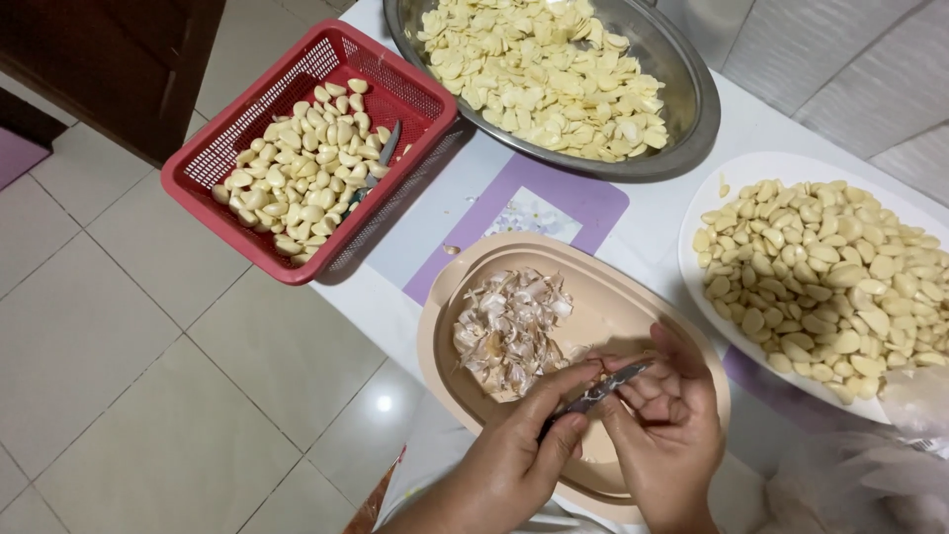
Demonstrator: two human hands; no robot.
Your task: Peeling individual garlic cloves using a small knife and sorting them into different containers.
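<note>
My left hand (514,460) grips a small knife (593,394) with its blade pointing right, over a beige oval tray (445,336). My right hand (667,425) is curled right beside the blade, fingers closed as if pinching a garlic clove, but the clove itself is hidden. A pile of papery garlic skins (506,331) lies in the tray just left of both hands.
A red plastic basket (213,168) of garlic cloves with a second knife (379,163) hangs over the table's left edge. A steel bowl (692,109) holds sliced garlic at the back. A white plate (712,198) of peeled cloves sits at right. Tiled floor lies to the left.
</note>
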